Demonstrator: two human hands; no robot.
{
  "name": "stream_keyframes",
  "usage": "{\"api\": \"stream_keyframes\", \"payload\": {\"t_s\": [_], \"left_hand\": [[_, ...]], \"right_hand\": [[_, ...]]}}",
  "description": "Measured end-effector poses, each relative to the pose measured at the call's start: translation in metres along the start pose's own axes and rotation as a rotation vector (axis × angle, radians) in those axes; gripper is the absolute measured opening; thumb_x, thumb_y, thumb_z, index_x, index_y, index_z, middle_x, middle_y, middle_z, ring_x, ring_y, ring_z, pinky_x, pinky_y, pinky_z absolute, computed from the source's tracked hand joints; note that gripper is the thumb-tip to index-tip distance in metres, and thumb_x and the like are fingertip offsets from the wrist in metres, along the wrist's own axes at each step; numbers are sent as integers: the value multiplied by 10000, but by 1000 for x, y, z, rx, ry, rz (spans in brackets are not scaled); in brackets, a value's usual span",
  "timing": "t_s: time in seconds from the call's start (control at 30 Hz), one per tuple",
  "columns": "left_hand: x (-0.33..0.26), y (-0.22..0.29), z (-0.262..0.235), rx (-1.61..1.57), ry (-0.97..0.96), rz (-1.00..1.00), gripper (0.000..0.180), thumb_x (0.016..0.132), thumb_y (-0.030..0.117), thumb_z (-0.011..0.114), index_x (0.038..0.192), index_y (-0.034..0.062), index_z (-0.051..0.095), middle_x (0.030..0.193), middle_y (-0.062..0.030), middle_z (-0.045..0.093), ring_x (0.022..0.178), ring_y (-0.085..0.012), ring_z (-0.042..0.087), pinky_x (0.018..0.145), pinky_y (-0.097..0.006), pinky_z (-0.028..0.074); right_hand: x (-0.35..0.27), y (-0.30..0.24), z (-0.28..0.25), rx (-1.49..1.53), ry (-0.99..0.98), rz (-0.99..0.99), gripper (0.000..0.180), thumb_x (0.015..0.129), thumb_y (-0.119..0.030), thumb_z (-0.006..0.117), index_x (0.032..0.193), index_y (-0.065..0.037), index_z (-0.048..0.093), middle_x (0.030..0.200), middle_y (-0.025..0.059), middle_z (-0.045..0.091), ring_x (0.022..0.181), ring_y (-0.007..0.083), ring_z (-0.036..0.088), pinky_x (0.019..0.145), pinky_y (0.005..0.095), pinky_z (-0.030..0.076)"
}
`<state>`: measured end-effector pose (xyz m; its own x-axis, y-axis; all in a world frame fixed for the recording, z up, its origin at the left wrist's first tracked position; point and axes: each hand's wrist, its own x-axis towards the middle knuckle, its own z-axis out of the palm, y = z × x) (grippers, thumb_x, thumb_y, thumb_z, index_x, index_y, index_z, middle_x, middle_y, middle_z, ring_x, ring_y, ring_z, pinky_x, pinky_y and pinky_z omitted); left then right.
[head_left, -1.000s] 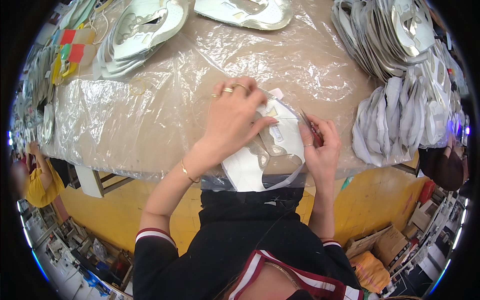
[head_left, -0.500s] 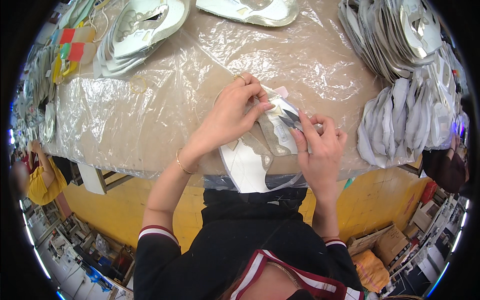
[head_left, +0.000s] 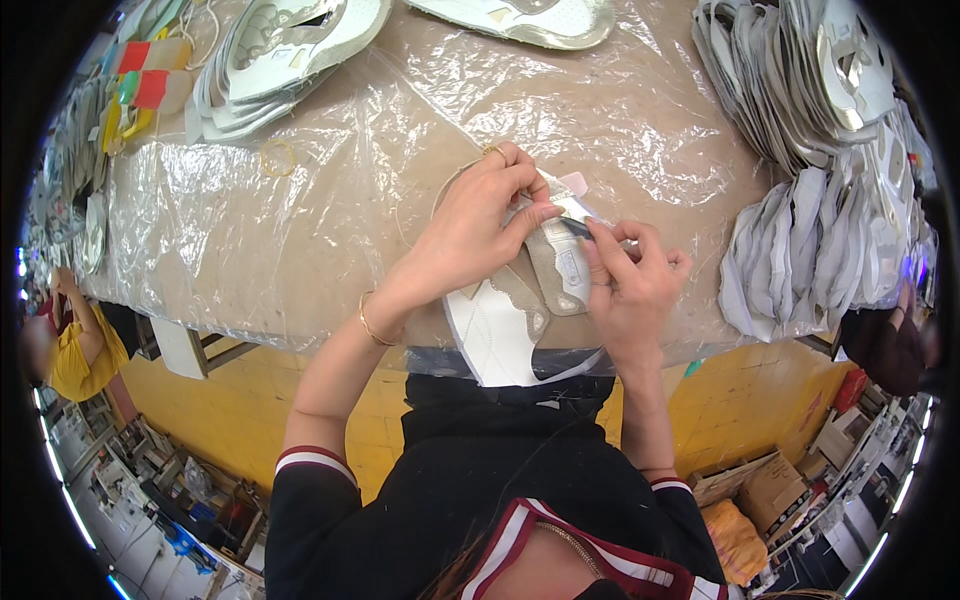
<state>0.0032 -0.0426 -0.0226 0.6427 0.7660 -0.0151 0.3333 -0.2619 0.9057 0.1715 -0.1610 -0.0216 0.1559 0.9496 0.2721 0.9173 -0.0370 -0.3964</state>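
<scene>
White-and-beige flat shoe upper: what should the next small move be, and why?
Probably one small, careful snip: the right hand holds the dark pointed blades close to the left hand, whose fingers bend over the white-and-beige flat shoe upper. Any thread there is too small to tell.

The right hand (head_left: 637,285) has carried the snips (head_left: 577,229) from the shoe upper's (head_left: 495,325) right edge to beside the left hand's (head_left: 470,230) thumb; their blades, spread moments ago, are now mostly hidden. The left thumb has drawn nearer its forefinger.
</scene>
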Motion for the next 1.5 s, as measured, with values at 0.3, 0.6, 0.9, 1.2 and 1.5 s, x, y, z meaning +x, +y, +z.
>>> {"api": "stream_keyframes", "payload": {"t_s": [0.3, 0.6, 0.9, 1.2, 1.5], "left_hand": [[1, 0, -1, 0, -1, 6, 130, 900, 99, 677, 876, 1, 597, 900, -46, 527, 771, -146, 480, 667, -272, 413], [2, -3, 0, -144, 37, -33, 164, 964, 132, 625, 864, 15, 571, 868, -10, 494, 754, -110, 438, 653, -248, 382], [-22, -11, -42, -636, 483, -22, 174, 1009, 176, 584, 1012, 5, 553, 938, -25, 570, 764, -71, 495, 699, -226, 418], [-79, 8, -27, -186, 208, -582, 435, 949, 129, 639, 1319, -49, 497, 978, -118, 678, 823, -136, 647, 742, -282, 526], [-69, 4, -4, -844, 207, -400, 378, 1008, 59, 536, 1343, -74, 424, 1081, -124, 684, 977, -126, 637, 842, -275, 513]], "right_hand": [[3, -3, -1, 9, -23, -44, 230, 842, -215, 748, 1062, -149, 753, 912, -20, 599, 614, 122, 509, 773, 347, 300], [2, -5, 0, 14, 4, -23, 223, 849, -208, 739, 1065, -153, 751, 914, -9, 611, 621, 123, 502, 783, 346, 306], [2, 2, -13, 543, 111, 369, 260, 923, -101, 670, 1170, -20, 695, 984, 51, 581, 780, 106, 542, 647, 234, 411], [-3, 5, -22, 552, 128, 276, 339, 881, -99, 731, 1198, 1, 663, 1005, 69, 563, 826, 114, 544, 665, 223, 452], [-13, -16, -25, 336, -94, 100, 366, 793, -244, 793, 1122, -102, 722, 981, 54, 595, 712, 184, 532, 836, 351, 368]]}}
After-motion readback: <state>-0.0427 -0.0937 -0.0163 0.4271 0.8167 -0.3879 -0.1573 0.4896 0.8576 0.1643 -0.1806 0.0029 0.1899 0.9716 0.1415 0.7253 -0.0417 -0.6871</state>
